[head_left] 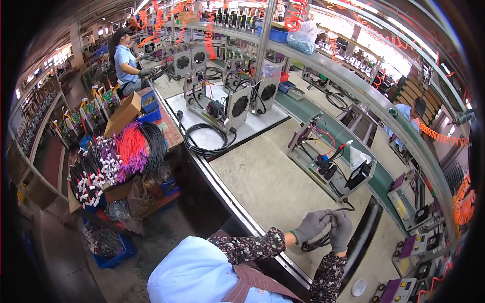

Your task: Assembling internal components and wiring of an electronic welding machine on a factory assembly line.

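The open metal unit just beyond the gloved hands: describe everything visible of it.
The open metal unit sits uncovered on the pale worktop, its long base running diagonally. An upright plate rises at its far end; a black fan stands at the near end. Between them are black parts, a small blue piece, and loose red and yellow wires. A black cable leads from the near end to the hands; neither hand touches the unit's body.

L hand (311, 226) & R hand (341, 231), both gloved, close tog., fingers curled
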Tool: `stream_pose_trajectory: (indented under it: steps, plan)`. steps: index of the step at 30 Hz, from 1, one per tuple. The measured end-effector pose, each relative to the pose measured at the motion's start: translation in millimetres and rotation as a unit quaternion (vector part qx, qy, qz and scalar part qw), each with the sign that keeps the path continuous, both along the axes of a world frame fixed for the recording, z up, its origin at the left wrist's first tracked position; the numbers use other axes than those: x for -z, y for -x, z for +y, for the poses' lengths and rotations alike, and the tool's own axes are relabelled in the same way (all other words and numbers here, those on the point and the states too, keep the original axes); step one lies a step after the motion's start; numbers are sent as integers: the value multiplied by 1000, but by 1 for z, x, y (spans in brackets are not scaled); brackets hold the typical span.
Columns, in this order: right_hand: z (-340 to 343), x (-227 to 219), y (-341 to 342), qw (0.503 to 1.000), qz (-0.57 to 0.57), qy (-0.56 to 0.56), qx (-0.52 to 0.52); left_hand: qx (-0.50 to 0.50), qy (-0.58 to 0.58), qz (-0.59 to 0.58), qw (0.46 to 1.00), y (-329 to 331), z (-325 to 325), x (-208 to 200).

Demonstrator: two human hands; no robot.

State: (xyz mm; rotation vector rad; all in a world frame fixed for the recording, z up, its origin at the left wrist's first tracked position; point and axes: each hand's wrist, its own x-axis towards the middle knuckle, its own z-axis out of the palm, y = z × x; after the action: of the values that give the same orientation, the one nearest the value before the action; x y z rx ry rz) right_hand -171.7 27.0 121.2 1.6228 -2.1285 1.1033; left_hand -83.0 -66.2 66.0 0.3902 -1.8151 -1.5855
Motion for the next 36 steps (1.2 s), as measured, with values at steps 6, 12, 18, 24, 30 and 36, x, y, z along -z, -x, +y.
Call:
stream_pose_trajectory:
  steps: [6,12,18,24,30,36]
  plan:
    - [3,-5,-15,993,99,50,31,-29,11,8,999,4,2,1]
    - [0,19,-20,982,-115,141,45,150,-234,-92,956,14,-27,23]
    - [11,7,-13,821,-558,119,-32,300,-464,2,833,9,-26,26]
    - [6,3,-24,965,-261,39,-17,262,-333,-63,904,-3,-45,-10]
    - [25,-3,-31,981,-183,68,-12,255,-314,-57,913,8,-36,-15]
    - [26,6,-39,989,-147,16,25,191,-217,-64,955,3,-24,-25]
